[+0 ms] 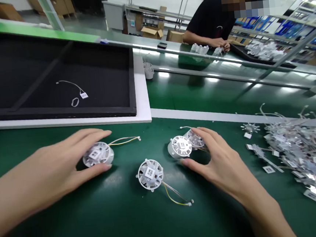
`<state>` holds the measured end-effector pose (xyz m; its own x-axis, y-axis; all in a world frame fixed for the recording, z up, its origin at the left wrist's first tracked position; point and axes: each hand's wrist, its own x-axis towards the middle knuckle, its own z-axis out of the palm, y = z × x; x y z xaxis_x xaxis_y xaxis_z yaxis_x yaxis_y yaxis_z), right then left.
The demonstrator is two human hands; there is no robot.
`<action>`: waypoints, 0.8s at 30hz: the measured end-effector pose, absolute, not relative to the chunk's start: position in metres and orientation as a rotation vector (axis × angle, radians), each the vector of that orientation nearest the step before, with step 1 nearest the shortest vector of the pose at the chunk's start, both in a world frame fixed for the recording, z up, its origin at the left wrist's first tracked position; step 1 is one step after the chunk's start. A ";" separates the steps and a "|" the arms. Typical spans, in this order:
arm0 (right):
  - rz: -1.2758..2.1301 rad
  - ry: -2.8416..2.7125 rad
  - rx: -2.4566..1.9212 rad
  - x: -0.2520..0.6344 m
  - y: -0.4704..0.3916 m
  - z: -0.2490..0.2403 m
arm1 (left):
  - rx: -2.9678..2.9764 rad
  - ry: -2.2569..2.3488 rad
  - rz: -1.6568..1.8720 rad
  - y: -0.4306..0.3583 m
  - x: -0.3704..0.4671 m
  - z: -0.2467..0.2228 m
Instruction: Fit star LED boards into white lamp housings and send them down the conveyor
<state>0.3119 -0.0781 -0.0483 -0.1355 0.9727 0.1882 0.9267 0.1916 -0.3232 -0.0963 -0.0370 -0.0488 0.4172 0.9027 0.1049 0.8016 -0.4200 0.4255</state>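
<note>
My left hand curves its thumb and fingers around the sides of a small white round fan, whose thin white and yellow wires point right. My right hand has its thumb and fingers around a pair of similar fans: a front one near the thumb tip and a rear one partly hidden by the fingers. Between the hands, slightly nearer to me, another fan lies face up on the green tabletop, its wires trailing to the lower right. Each fan has a square printed label at its centre.
A large heap of white bladed parts with wires covers the right side. At the left is a black tray on a white board, holding a labelled wire. Across the bench a person handles white parts near a heaped black tray.
</note>
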 end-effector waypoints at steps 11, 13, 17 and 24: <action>0.481 -2.313 -1.585 0.299 -0.083 -0.043 | 2.324 1.367 0.372 -0.060 -0.021 -0.045; 0.500 -2.332 -1.569 0.297 -0.084 -0.043 | 2.258 1.339 0.277 -0.061 -0.018 -0.040; 0.518 -2.366 -1.516 0.290 -0.086 -0.045 | 2.313 1.258 0.099 -0.065 -0.010 -0.033; 0.559 -2.429 -1.448 0.273 -0.088 -0.044 | 2.309 1.081 0.112 -0.065 -0.013 -0.050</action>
